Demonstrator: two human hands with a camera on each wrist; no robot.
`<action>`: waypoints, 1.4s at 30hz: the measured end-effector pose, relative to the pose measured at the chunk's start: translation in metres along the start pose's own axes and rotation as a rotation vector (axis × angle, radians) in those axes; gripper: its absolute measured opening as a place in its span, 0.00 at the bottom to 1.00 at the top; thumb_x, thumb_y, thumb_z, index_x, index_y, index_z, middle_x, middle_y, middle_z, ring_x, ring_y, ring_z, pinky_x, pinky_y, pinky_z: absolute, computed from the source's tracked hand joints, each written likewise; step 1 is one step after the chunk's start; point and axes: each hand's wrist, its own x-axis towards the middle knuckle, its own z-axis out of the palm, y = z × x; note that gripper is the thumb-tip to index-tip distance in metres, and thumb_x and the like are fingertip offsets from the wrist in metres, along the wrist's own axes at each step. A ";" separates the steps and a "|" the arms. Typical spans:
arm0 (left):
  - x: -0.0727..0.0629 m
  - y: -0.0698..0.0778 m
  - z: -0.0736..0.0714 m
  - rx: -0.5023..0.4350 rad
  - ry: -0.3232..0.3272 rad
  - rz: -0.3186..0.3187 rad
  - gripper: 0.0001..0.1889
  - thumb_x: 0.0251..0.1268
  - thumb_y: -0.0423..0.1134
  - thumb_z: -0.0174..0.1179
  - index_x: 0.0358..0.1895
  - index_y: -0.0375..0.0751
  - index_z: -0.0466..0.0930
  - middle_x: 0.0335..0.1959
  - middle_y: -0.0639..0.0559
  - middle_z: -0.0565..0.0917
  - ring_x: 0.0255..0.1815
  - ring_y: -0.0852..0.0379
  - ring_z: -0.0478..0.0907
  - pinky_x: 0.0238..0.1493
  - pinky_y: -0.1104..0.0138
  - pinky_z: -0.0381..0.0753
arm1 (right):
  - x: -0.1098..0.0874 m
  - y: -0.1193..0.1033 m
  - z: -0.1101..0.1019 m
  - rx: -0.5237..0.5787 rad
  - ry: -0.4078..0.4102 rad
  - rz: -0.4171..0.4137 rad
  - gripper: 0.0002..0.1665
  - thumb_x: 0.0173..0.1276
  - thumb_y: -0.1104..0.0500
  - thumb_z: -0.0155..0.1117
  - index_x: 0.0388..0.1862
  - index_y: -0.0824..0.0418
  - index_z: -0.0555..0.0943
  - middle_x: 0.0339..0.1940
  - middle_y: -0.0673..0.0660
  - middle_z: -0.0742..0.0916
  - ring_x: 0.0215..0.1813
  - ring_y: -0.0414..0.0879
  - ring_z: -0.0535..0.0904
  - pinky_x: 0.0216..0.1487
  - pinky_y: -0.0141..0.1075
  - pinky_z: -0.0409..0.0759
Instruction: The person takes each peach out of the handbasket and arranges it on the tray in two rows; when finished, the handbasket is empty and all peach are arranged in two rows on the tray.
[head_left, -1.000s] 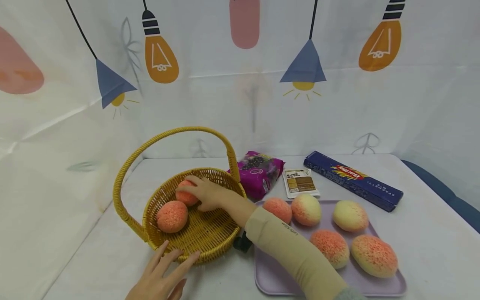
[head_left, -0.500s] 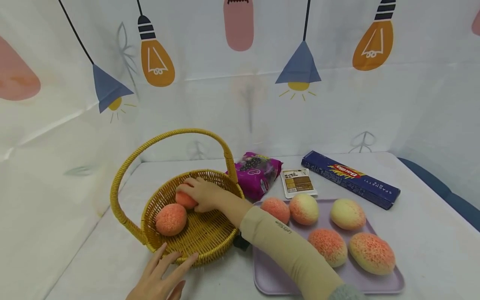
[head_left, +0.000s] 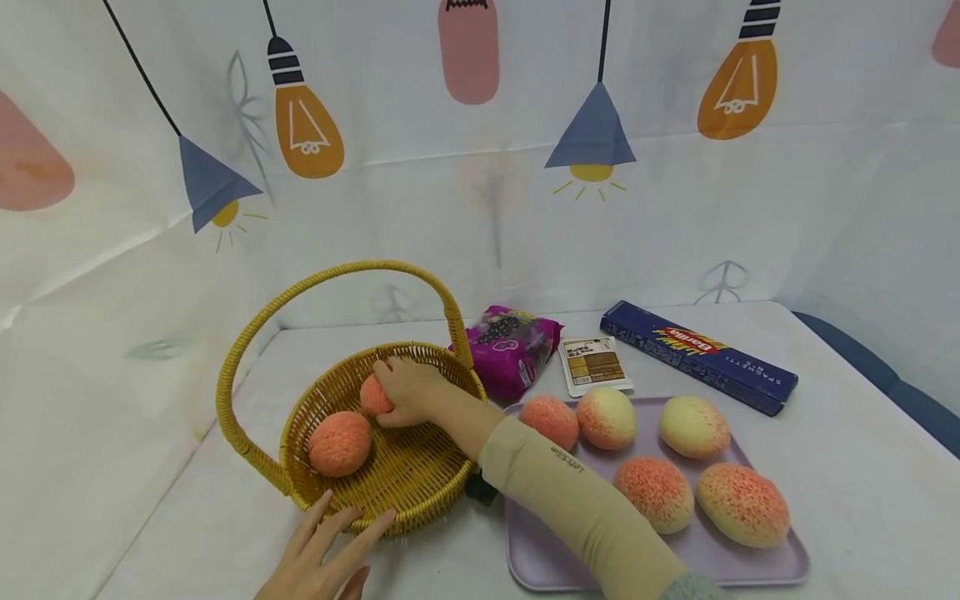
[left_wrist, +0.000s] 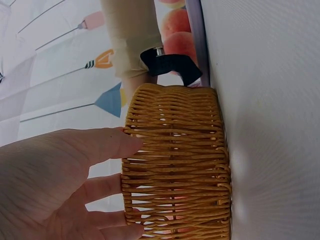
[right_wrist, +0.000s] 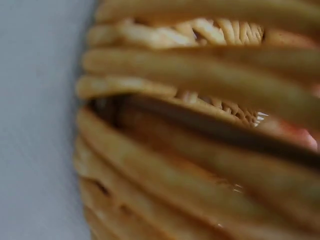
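A yellow wicker basket (head_left: 420, 500) with a tall arched handle stands left of centre, tilted toward the camera. My left hand (head_left: 318, 558) holds its near rim, fingers spread over the edge; in the left wrist view the thumb (left_wrist: 125, 142) lies against the outer wicker. Inside the basket, my right hand (head_left: 412, 392) grips a pinkish-red peach (head_left: 373, 395) from the right, its fingertips on the top and side. A second peach (head_left: 341, 444) lies to the left in the basket. Close wicker weave (right_wrist: 165, 150) fills most of the right wrist view, hiding that hand.
A lilac tray (head_left: 555, 575) at right bears several peaches (head_left: 742, 504), with my right forearm crossing it. Behind stand a purple packet (head_left: 510, 354), a small brown-and-white sachet (head_left: 596, 367) and a blue spaghetti box (head_left: 697, 357). A printed white curtain (head_left: 420, 217) backs the table.
The gripped peach has shifted slightly right in the basket, and my right fingers have drawn back over it, showing more of its left side. My left hand stays at the rim.
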 end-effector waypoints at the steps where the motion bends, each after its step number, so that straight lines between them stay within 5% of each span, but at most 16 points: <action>1: 0.000 0.000 0.000 0.002 -0.002 -0.001 0.24 0.71 0.48 0.32 0.53 0.49 0.78 0.34 0.50 0.76 0.36 0.54 0.74 0.68 0.64 0.44 | 0.000 0.000 0.001 0.012 -0.009 0.023 0.43 0.58 0.37 0.58 0.67 0.56 0.60 0.56 0.55 0.73 0.54 0.45 0.72 0.41 0.37 0.78; 6: -0.001 0.001 0.000 0.007 -0.021 -0.017 0.24 0.71 0.49 0.31 0.53 0.50 0.78 0.34 0.50 0.76 0.37 0.54 0.74 0.68 0.64 0.44 | -0.001 0.000 0.000 0.082 -0.036 0.093 0.41 0.60 0.35 0.53 0.67 0.54 0.61 0.58 0.56 0.72 0.57 0.47 0.71 0.45 0.40 0.77; 14: -0.001 0.000 0.000 0.005 -0.025 -0.012 0.25 0.71 0.49 0.30 0.53 0.49 0.78 0.34 0.51 0.76 0.37 0.54 0.73 0.68 0.64 0.44 | -0.002 0.000 -0.001 0.111 -0.008 -0.022 0.30 0.63 0.40 0.55 0.64 0.46 0.68 0.52 0.54 0.74 0.47 0.43 0.71 0.37 0.33 0.73; 21: -0.002 -0.001 0.001 0.003 -0.022 -0.013 0.25 0.71 0.49 0.30 0.53 0.50 0.79 0.34 0.51 0.76 0.36 0.54 0.74 0.68 0.65 0.44 | -0.005 -0.005 -0.002 0.115 -0.099 0.044 0.26 0.70 0.40 0.43 0.67 0.33 0.61 0.62 0.57 0.66 0.60 0.55 0.66 0.43 0.41 0.76; 29: -0.001 0.000 -0.001 0.008 -0.025 -0.022 0.25 0.71 0.49 0.30 0.54 0.50 0.78 0.35 0.51 0.76 0.37 0.54 0.74 0.68 0.64 0.44 | -0.005 -0.003 -0.003 0.118 -0.113 0.083 0.34 0.65 0.42 0.54 0.69 0.32 0.57 0.64 0.56 0.64 0.61 0.53 0.66 0.42 0.41 0.76; 42: -0.001 0.001 -0.001 0.003 -0.021 -0.022 0.24 0.71 0.49 0.31 0.54 0.50 0.78 0.35 0.51 0.76 0.37 0.54 0.74 0.68 0.65 0.44 | -0.007 -0.007 -0.003 0.088 -0.152 0.089 0.34 0.64 0.42 0.57 0.68 0.31 0.58 0.68 0.58 0.61 0.66 0.58 0.60 0.47 0.46 0.76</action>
